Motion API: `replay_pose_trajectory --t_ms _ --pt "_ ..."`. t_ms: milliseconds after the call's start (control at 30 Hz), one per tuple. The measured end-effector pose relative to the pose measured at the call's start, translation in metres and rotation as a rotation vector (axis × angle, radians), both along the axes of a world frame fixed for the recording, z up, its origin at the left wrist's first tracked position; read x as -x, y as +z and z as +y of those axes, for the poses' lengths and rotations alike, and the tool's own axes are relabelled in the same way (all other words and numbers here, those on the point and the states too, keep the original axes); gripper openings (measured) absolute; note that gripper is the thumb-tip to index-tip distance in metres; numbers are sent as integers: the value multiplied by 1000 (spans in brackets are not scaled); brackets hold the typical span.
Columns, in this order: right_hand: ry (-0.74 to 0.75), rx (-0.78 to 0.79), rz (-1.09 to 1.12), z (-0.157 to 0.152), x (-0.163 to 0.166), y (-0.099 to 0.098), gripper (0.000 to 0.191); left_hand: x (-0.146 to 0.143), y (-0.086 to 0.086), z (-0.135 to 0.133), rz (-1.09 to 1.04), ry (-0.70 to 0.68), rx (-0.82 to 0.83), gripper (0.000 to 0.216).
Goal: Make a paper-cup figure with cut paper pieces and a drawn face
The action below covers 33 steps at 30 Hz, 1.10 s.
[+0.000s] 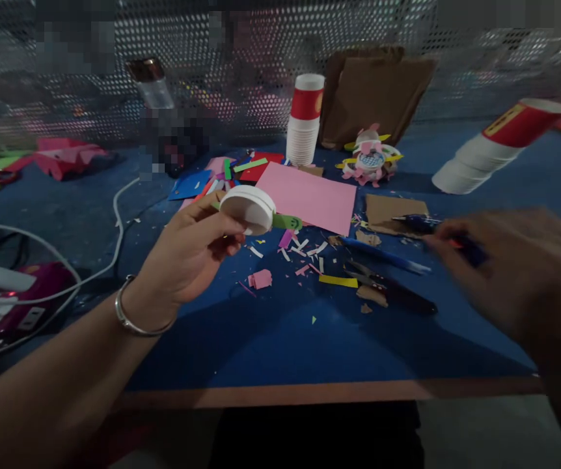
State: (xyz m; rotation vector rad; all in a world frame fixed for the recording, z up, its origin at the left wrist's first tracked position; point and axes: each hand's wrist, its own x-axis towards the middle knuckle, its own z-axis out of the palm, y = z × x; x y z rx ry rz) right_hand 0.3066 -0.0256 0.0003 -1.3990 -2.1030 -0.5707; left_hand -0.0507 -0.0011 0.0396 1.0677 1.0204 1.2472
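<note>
My left hand (190, 251), with a metal bangle on the wrist, is closed around a white paper cup (248, 208) turned on its side, a green paper piece (287, 222) sticking out beside it. My right hand (515, 273) is blurred by motion; its fingers pinch a dark blue pen (466, 247) with a red mark, just above the blue table (280, 332). Another blue pen (414, 222) lies on a brown card piece (388, 212) close to that hand. Black scissors (388, 286) and a yellow strip (338, 281) lie between my hands.
A pink sheet (310, 195) and coloured scraps litter the middle. A stack of red-and-white cups (304, 120) stands behind, another stack (495, 146) lies tipped at right. A paper craft (371, 159), brown bag (373, 94), white cable (114, 228) and pink device (17, 299) surround them.
</note>
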Motion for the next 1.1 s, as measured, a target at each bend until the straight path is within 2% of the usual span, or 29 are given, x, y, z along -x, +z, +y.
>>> replay_pose_trajectory --t_ms 67,100,200,300,467,633,800,1000,1100 --pt "282 55 22 -1 41 10 16 1 -4 4 11 8 -15 14" --pt "368 91 13 0 62 12 16 2 -6 6 13 17 -18 13" --pt "606 283 -15 5 115 12 20 3 -10 10 10 47 -13 12" --pt "729 294 -84 9 147 1 21 5 -13 11 -2 77 6 12" --pt "736 203 -147 13 163 -16 20 4 -17 13 -22 93 30 14" --pt "751 92 -180 16 165 -16 27 4 -20 16 -30 71 35 17" --pt "753 121 -159 14 164 -15 27 3 -20 17 -9 76 46 16" --pt "735 170 -120 16 165 -22 14 3 -20 17 -1 80 50 18" --pt "712 161 -120 16 166 -21 17 2 -19 16 10 82 52 18"
